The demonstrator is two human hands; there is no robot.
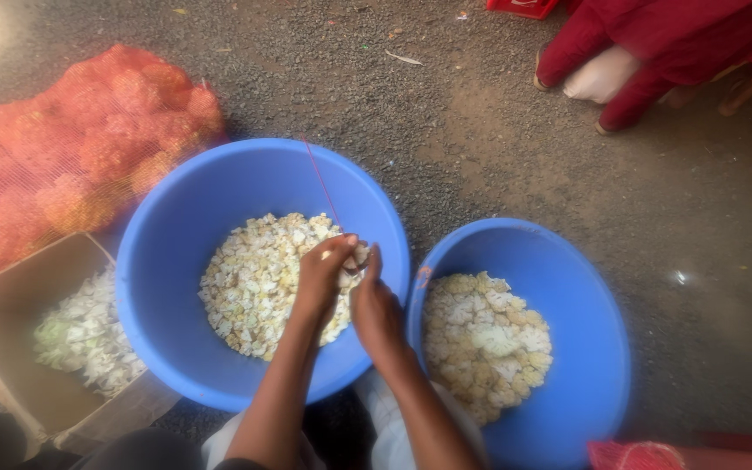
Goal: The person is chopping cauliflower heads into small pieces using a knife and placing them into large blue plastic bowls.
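**Spill risk over the tubs**

We pinch one pale piece [357, 258] w/ both hands: left hand [324, 277] clamped on it, right hand [374, 305] closed beside, above the left blue basin [158, 287]. A slip could drop it btwn basins onto gravel [498, 148], not the right basin [602, 348].

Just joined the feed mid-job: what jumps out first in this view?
Two blue tubs fill the middle, the left tub and right tub, each holding pale yellow-white pieces. Over the left tub's near side, the left hand and right hand meet around one small piece. An orange mesh sack lies at upper left, above a cardboard box of whitish scraps.
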